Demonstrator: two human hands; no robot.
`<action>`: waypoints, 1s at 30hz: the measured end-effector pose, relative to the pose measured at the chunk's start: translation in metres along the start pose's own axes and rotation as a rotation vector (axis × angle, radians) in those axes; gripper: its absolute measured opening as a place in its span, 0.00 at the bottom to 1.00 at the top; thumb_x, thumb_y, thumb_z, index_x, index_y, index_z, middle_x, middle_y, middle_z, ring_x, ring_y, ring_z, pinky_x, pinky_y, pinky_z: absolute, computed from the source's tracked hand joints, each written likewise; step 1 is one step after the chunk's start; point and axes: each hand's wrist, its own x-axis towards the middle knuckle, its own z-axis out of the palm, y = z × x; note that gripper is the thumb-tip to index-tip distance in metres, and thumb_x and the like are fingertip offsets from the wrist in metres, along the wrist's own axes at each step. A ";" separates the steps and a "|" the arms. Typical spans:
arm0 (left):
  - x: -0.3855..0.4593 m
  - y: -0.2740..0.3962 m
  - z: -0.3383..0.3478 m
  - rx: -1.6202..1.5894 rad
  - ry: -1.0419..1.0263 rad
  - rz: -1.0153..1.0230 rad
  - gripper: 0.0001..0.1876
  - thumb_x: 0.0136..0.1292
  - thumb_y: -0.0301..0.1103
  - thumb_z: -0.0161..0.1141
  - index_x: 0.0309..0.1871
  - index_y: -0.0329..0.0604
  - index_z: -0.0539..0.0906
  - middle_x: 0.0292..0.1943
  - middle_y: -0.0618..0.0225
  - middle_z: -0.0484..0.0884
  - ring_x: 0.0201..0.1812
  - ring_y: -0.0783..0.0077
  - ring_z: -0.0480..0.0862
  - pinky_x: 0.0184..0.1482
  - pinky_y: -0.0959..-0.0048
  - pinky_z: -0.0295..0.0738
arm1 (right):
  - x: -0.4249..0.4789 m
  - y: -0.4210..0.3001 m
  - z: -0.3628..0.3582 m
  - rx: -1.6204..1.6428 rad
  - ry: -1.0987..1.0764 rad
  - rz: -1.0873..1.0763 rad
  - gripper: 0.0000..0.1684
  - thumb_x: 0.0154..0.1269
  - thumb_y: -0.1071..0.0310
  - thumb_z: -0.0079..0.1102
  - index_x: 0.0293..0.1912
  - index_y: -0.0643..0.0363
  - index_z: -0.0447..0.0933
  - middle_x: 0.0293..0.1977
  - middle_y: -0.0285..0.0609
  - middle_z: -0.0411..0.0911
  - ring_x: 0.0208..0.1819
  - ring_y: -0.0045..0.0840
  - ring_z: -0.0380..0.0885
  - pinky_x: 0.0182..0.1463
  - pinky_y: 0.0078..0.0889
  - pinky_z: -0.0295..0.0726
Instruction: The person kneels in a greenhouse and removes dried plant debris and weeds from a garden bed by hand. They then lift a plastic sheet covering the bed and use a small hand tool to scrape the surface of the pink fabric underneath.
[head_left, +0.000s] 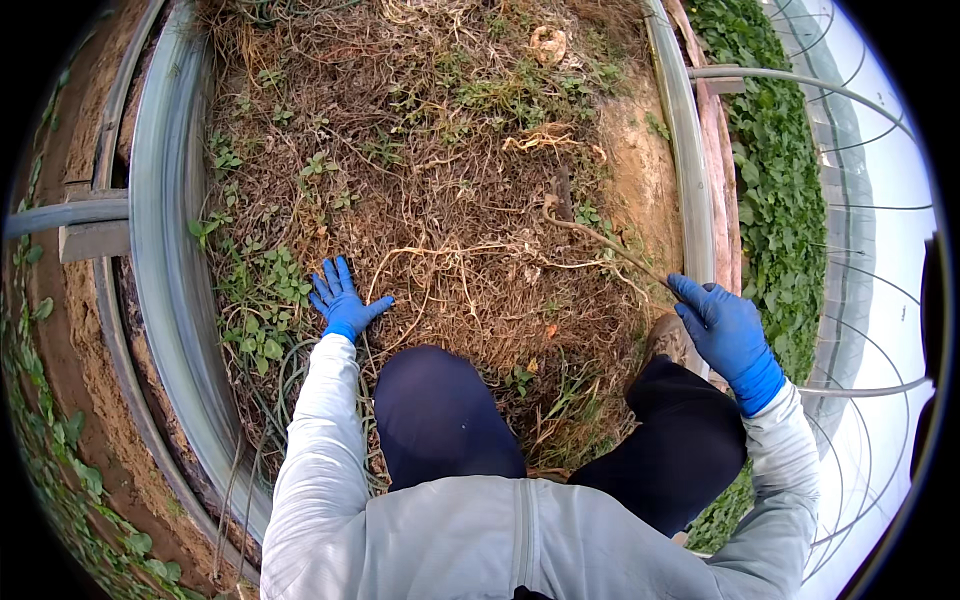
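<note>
My left hand (343, 298), in a blue glove, has its fingers spread over the dry plant litter (480, 195), beside low green weeds (262, 322). In my right hand (720, 330), also gloved in blue, is a thin brown stick-like handle (615, 246). It slants up and left to a bent end over the litter, near a dark flat piece (561, 193); whether that piece is joined to it I cannot tell. A long pale dried vine (442, 251) lies between my hands. My knees are bent in front of me.
Rolled plastic sheeting (169, 225) borders the strip at left, and another sheeted edge (686, 150) runs along the right. Metal hoops (787, 75) cross beyond it over leafy green plants (780, 225). Green cord (289, 382) lies tangled by my left forearm. A boot (666, 341) stands near the right edge.
</note>
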 end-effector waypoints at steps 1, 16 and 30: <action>0.000 -0.002 -0.007 0.013 -0.004 -0.012 0.71 0.37 0.76 0.63 0.74 0.53 0.29 0.75 0.54 0.25 0.73 0.41 0.26 0.67 0.37 0.23 | 0.007 -0.008 -0.009 0.036 0.029 -0.011 0.22 0.62 0.64 0.59 0.56 0.47 0.74 0.27 0.44 0.75 0.26 0.39 0.77 0.29 0.39 0.75; 0.010 -0.011 -0.022 -0.022 -0.242 -0.156 0.69 0.34 0.70 0.68 0.75 0.56 0.39 0.75 0.52 0.30 0.73 0.37 0.29 0.67 0.34 0.29 | 0.207 -0.111 -0.028 0.120 -0.267 -0.506 0.24 0.61 0.61 0.59 0.58 0.47 0.73 0.22 0.38 0.71 0.17 0.31 0.72 0.19 0.35 0.72; 0.012 0.001 -0.030 -0.008 -0.187 -0.143 0.68 0.33 0.73 0.67 0.75 0.61 0.40 0.76 0.58 0.32 0.74 0.42 0.32 0.69 0.37 0.32 | 0.316 -0.083 -0.051 -0.107 0.044 -0.768 0.18 0.63 0.60 0.57 0.52 0.50 0.76 0.22 0.41 0.74 0.22 0.34 0.76 0.24 0.38 0.72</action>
